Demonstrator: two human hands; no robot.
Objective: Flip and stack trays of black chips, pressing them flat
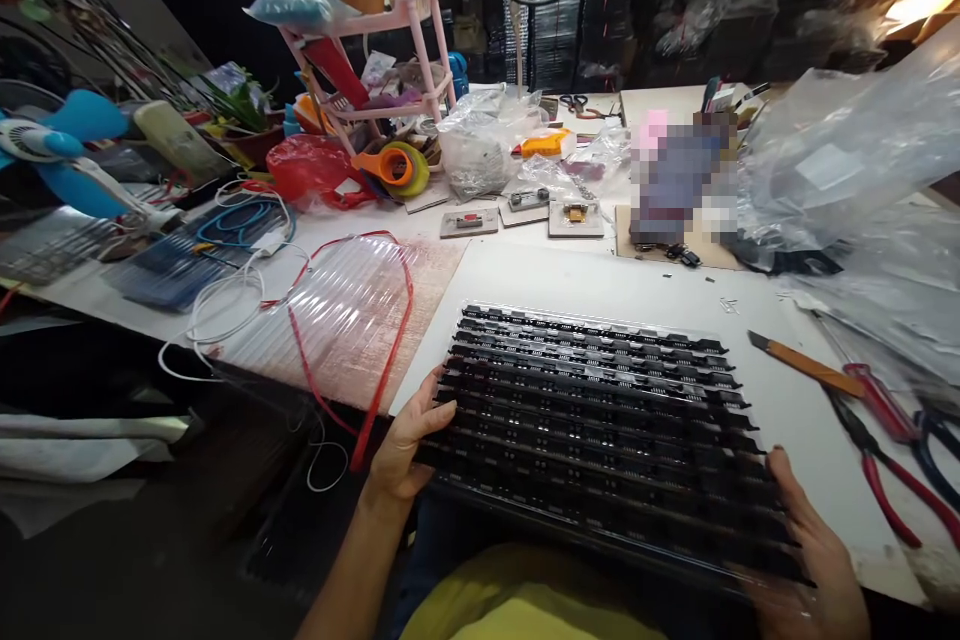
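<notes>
A clear plastic tray (739, 575) filled with rows of black parts (592, 420) is held in both hands at the front edge of the white table. My left hand (411, 435) grips its left side, thumb on top and the other fingers mostly hidden beneath. At the tray's right side, my right hand (817, 540) is closed on the edge, its lower fingers partly seen through the clear plastic. The tray's far end lies over a white board (517, 270), and its near end is over my lap.
On the right lie a cutter (810, 363), a red screwdriver (879, 402) and red-handled pliers (874, 470). To the left are ribbed clear plastic (345, 305) with red strapping and a white cable (214, 310). Behind stand small blocks (469, 223), a pink rack (424, 50) and plastic bags (480, 145).
</notes>
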